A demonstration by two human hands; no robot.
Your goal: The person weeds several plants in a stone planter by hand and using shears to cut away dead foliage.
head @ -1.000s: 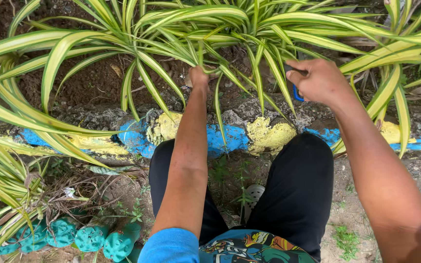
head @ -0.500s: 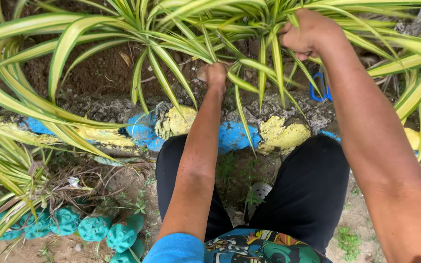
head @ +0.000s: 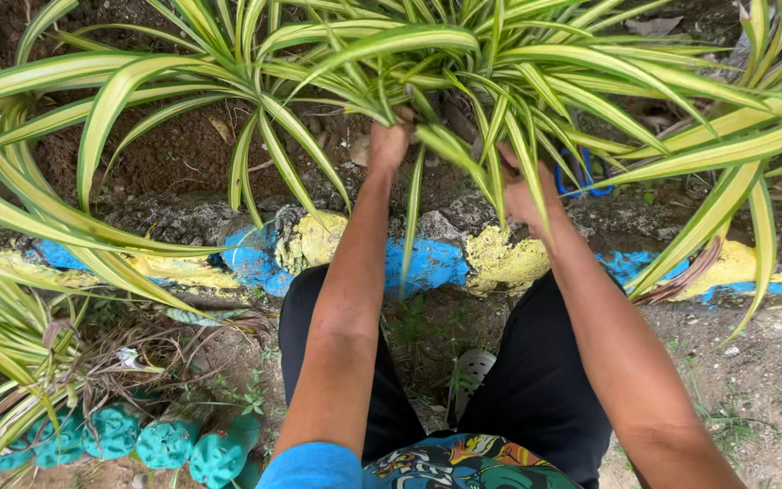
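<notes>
A plant with long green and yellow striped leaves (head: pixel 382 45) grows in a raised bed of dark soil (head: pixel 174 154). My left hand (head: pixel 389 143) is closed round a bunch of its leaves near the base. My right hand (head: pixel 525 192) reaches into the same clump a little to the right, fingers closed on leaves and partly hidden by them. Just behind my right hand, the blue loop handles of a tool (head: pixel 581 177) lie on the soil, with the rest of it hidden under leaves.
A low rough kerb painted blue and yellow (head: pixel 427 263) edges the bed, right in front of my knees in black trousers (head: pixel 545 380). A grey shoe (head: pixel 472 371) shows between them. More striped plants (head: pixel 11 362) and teal moulded edging pieces (head: pixel 165 444) sit at the lower left.
Both hands have moved together into the middle of the plant and lower towards its base. The blue tool that was at my right hand now lies behind it on the soil.
</notes>
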